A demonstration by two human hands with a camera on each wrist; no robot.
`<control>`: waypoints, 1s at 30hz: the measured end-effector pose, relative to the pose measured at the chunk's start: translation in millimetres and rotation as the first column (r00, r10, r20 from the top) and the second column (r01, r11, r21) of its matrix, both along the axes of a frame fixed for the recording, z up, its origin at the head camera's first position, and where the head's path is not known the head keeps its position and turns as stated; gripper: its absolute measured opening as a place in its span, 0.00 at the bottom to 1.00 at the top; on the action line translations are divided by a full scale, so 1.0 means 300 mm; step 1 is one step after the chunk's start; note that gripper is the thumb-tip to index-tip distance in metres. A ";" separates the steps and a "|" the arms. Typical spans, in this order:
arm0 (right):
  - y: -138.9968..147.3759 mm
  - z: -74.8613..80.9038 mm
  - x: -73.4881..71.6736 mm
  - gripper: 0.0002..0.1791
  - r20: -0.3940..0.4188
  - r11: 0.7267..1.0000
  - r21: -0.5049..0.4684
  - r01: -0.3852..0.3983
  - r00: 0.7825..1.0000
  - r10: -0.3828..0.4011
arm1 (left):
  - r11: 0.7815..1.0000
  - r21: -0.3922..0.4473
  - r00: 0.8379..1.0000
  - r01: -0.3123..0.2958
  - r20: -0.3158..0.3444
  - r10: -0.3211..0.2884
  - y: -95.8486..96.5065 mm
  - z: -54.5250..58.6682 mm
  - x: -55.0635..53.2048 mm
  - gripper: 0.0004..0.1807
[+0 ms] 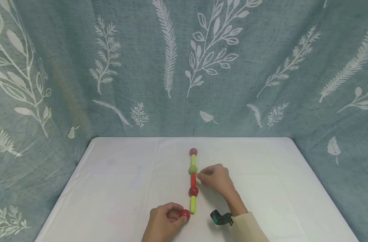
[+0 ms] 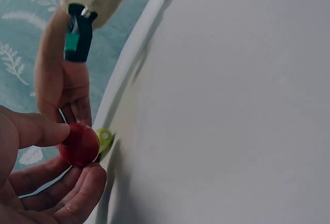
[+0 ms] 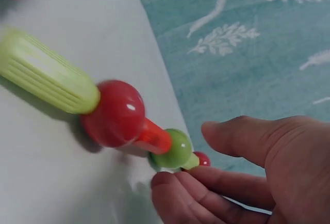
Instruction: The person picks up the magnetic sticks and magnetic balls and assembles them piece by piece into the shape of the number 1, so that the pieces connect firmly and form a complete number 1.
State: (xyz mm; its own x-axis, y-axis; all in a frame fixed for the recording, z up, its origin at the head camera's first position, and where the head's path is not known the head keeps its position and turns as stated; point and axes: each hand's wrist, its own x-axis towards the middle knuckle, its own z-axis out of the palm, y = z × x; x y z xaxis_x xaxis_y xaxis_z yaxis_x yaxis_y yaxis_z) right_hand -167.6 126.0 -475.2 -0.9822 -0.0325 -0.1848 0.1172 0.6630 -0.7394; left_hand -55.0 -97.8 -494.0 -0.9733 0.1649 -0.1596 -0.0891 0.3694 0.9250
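My left hand [image 1: 165,222] pinches a red ball [image 1: 185,214] between thumb and fingers, close beside the near end of a row of balls and sticks. From near to far the row runs: a ribbed yellow-green stick [image 3: 49,72], a red ball [image 3: 114,113], a red stick [image 1: 193,179], a green ball [image 1: 193,169], another yellow-green stick [image 1: 193,160] and a red ball [image 1: 193,152] at the far end. My right hand [image 1: 215,178] hovers just right of the red stick and green ball. Its thumb and fingers stand apart, with nothing between them.
The row lies on a white-covered table [image 1: 126,174]. A blue-green curtain [image 1: 147,67] with white leaf prints hangs behind the table and along its sides. A dark wrist camera [image 1: 221,217] juts from my right sleeve [image 1: 248,227] over the table.
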 end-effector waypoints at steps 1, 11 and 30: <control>0.007 0.000 0.020 0.15 0.008 1.000 -0.008 -0.008 1.000 0.008 | 1.000 0.005 1.000 0.004 -0.002 -0.004 0.003 -0.004 0.004 0.12; -0.006 -0.013 0.157 0.08 0.045 0.989 -0.093 -0.116 0.992 0.120 | 0.999 -0.033 1.000 -0.009 0.000 0.009 0.045 -0.013 0.009 0.12; -0.080 -0.037 0.194 0.14 0.047 0.997 -0.020 -0.081 0.996 0.082 | 0.991 -0.129 0.999 -0.035 -0.013 0.034 0.092 -0.023 0.014 0.12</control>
